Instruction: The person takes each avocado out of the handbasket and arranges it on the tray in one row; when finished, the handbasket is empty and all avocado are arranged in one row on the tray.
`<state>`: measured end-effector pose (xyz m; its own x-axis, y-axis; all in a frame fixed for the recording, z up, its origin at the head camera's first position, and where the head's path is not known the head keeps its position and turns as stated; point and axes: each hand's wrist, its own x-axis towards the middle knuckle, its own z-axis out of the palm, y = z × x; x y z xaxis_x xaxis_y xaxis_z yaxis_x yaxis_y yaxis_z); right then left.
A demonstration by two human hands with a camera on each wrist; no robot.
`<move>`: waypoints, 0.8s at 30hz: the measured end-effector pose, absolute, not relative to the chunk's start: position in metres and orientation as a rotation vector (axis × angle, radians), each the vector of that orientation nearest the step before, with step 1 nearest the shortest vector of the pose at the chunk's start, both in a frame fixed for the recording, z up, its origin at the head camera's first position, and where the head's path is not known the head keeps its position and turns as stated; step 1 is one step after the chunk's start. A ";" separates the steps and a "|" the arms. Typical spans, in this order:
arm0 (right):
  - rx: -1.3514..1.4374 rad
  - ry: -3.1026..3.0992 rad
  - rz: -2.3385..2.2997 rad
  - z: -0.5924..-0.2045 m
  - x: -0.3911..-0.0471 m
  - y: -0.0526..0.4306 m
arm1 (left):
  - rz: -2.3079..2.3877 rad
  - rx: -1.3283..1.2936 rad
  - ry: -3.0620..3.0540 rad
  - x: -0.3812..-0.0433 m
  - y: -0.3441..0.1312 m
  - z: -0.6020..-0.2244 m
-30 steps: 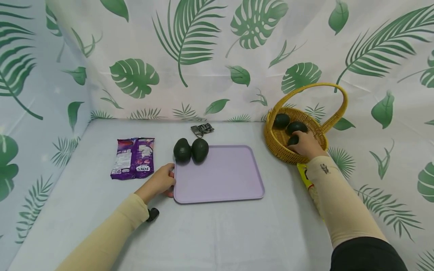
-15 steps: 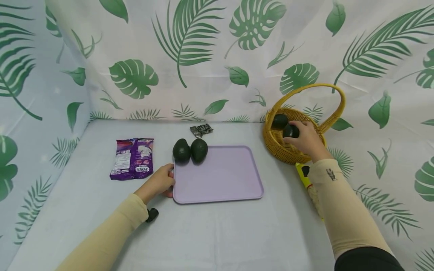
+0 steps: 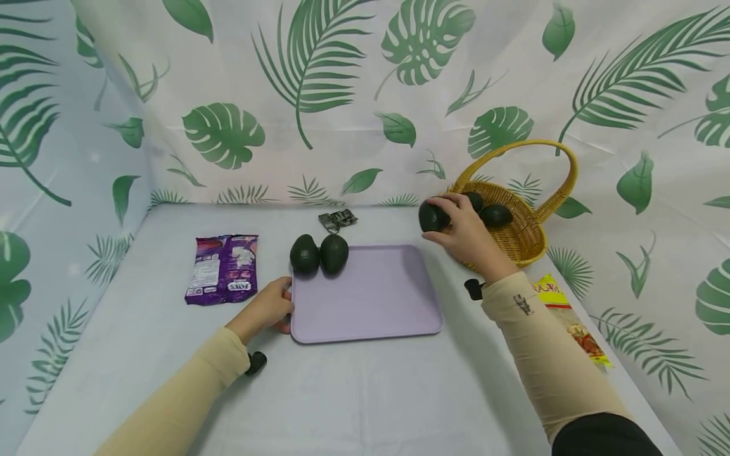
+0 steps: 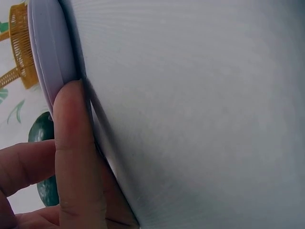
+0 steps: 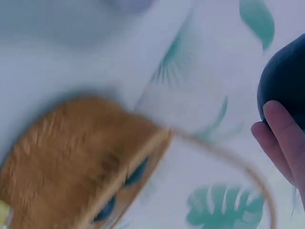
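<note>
My right hand (image 3: pixel 469 240) holds a dark green avocado (image 3: pixel 431 217) in the air by the left rim of the yellow wicker basket (image 3: pixel 521 244). Two more avocados (image 3: pixel 496 215) lie inside that basket. In the right wrist view, fingertips press the side of the held avocado (image 5: pixel 283 78). My left hand (image 3: pixel 272 305) grips the left edge of a light purple tray (image 3: pixel 371 297); the left wrist view shows a finger along the outside of the tray's edge (image 4: pixel 52 43). A pair of avocados (image 3: pixel 334 255) stands side by side in the tray's back left corner.
A purple snack packet (image 3: pixel 224 269) lies left of the tray, and a small black wrapper (image 3: pixel 338 220) behind it. Below the basket is a yellow-topped food bag (image 3: pixel 573 323), partly under the right sleeve. The basket's tall handle (image 3: pixel 516 145) arches up against the leaf-patterned curtain (image 3: pixel 342 63).
My right hand has lifted an avocado out of the basket and carried it left past the rim. The left hand stays at the tray's edge.
</note>
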<state>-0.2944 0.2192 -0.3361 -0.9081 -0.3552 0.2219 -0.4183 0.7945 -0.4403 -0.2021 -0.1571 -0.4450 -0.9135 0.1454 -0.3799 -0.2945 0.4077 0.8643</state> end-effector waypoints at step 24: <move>0.914 -2.991 0.614 -0.425 -0.306 0.108 | 1.452 -0.161 2.303 -0.202 -0.158 -0.441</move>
